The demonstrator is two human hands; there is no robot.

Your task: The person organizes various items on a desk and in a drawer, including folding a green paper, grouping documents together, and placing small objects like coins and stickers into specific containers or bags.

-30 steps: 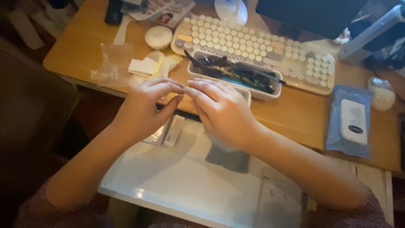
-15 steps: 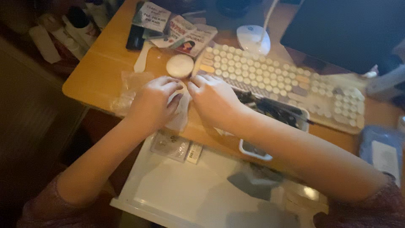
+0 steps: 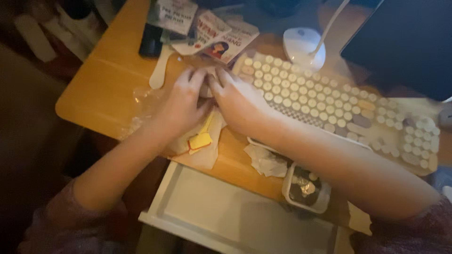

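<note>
Mostly hidden round object (image 3: 205, 90), blurred hands

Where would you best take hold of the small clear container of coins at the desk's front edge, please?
Take the clear container by its two long side walls, coming straight down from above. It sits open-topped, partly under the right forearm and overhanging the white drawer, so the rim is the freest part. Crumpled paper lies close on its left, so pinch across front to back.
</note>
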